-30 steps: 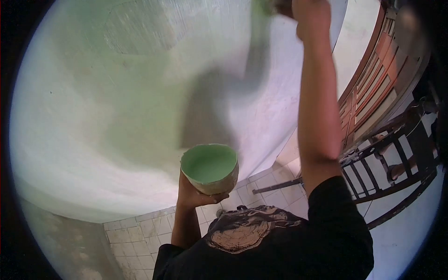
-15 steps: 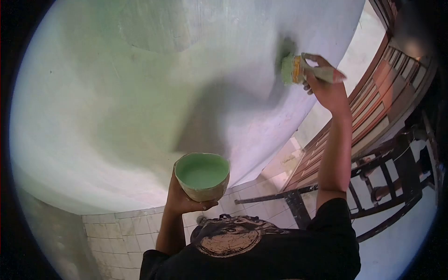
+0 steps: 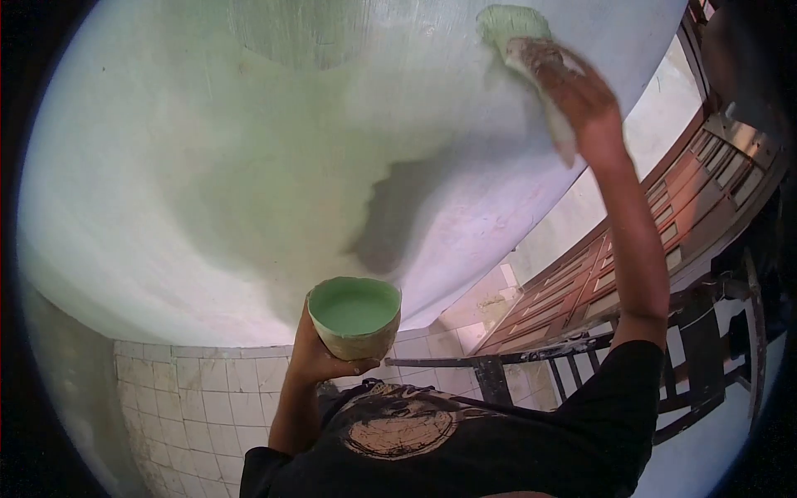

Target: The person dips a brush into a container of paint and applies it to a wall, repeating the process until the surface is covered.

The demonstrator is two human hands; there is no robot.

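My left hand [image 3: 332, 358] is wrapped round the side and underside of a bowl [image 3: 359, 342] with a ragged rim, held upright in front of my chest. Light green paint [image 3: 355, 309] fills part of it. High on the right, my right hand [image 3: 573, 83] grips a wide paintbrush [image 3: 558, 124], its handle slanting down under the palm. Green bristles show beyond the fingers and appear to be against the wall [image 3: 274, 166]. A small patch of fresh green surrounds the bristle end. Faint green tint covers parts of the white wall, and shadows fall across it.
At the right stands a dark slatted wooden chair or bench [image 3: 581, 349], close to my right elbow. Behind it are brown wooden shutters or doors [image 3: 614, 257]. Pale floor tiles [image 3: 207, 390] run along the wall's base.
My right hand has moved up with the paintbrush, from beside the wall to a higher spot on it. The bowl in my left hand has barely shifted.
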